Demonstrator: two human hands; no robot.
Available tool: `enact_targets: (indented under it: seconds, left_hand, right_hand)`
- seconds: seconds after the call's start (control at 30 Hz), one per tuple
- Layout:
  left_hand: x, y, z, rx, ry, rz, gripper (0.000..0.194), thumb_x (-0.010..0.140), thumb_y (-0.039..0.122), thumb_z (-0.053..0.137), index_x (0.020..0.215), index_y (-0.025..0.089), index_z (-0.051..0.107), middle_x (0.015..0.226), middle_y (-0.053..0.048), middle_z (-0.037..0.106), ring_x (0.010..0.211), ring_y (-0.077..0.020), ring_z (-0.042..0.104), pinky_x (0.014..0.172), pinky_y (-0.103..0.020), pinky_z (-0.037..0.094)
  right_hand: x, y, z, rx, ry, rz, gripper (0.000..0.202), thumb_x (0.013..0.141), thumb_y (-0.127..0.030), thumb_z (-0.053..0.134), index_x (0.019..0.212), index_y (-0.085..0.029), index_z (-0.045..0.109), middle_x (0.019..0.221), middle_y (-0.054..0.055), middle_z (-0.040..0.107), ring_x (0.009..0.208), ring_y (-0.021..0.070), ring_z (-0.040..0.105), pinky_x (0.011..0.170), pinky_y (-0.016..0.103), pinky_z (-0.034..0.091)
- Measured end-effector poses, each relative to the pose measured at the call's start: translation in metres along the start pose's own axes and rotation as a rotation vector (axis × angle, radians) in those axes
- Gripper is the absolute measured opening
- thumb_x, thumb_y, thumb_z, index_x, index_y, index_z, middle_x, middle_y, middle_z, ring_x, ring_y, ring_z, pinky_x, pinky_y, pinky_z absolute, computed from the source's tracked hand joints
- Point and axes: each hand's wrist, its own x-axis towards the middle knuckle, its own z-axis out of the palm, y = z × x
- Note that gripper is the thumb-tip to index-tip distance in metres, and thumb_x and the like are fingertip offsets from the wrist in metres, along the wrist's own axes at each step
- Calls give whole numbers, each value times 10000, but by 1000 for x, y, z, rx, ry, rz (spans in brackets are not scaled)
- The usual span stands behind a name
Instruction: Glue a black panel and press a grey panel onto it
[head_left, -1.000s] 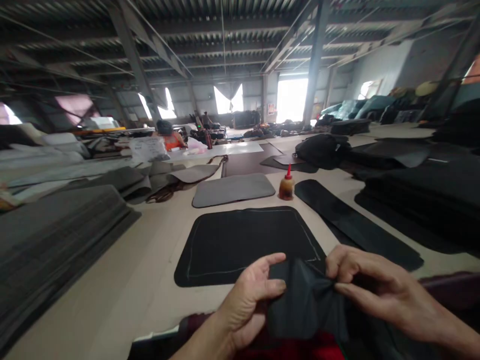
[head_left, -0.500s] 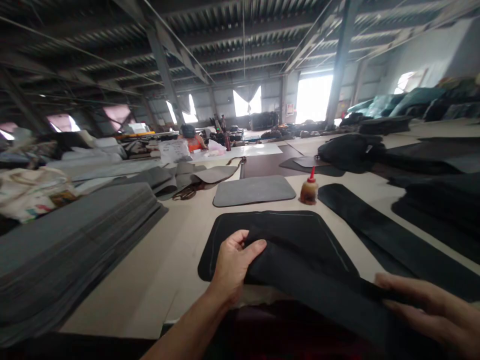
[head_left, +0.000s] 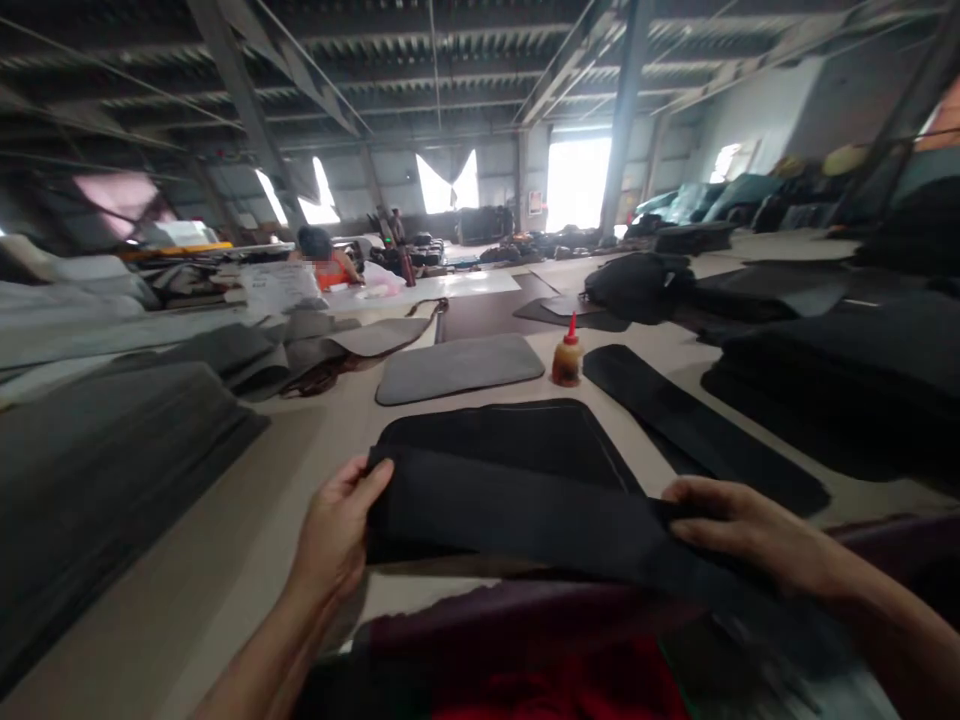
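A long black strip of fabric point(head_left: 517, 508) is stretched between my two hands, above the near edge of the table. My left hand point(head_left: 341, 520) pinches its left end between thumb and fingers. Farther along, my right hand point(head_left: 739, 520) grips the strip's upper edge, and the rest of it hangs down to the right. Beneath and behind the strip lies a rounded black panel point(head_left: 495, 432) with a pale line along its edge; the strip hides its near part. Just beyond are a grey rounded panel point(head_left: 461, 366) and a glue bottle point(head_left: 568, 358) with a red nozzle.
Grey sheets point(head_left: 112, 480) are stacked at the left. Black strips point(head_left: 697, 425) lie on the right beside a dark pile point(head_left: 847, 380). A black bag-like bundle point(head_left: 637, 285) sits farther back. Another person point(head_left: 326, 262) in orange is across the table at the far left.
My left hand has moved left with the strip's end, and my right hand has moved up and left. The strip now lies more level across the black panel. The view has turned right.
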Motion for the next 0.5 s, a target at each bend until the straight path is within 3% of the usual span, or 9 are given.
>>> enact_targets:
  seconds: [0.13,0.33,0.5]
  left_hand:
    - [5,-4,-22,91,124,-36,531,506,390,894,942,159,698,790,-16,740,653,-154,665,596,-196,547]
    - [-1,3,-31,167,266,-112,493,456,326,829,906,172,702,743,36,729,660,-105,621,640,-128,519]
    - [-9,18,-29,293,404,-112,249,525,316,738,735,198,672,611,53,667,737,-122,628,616,-106,465]
  right_hand:
    - [11,10,2,153,116,27,407,735,-506,821,909,-212,600,703,-49,566,565,89,480,485,191,329]
    - [33,4,6,184,270,-32,398,660,-439,843,898,-191,643,709,-25,623,630,128,540,560,228,389]
    - [47,-1,5,172,283,-76,388,628,-458,841,824,-171,671,675,-17,628,616,135,542,586,251,407]
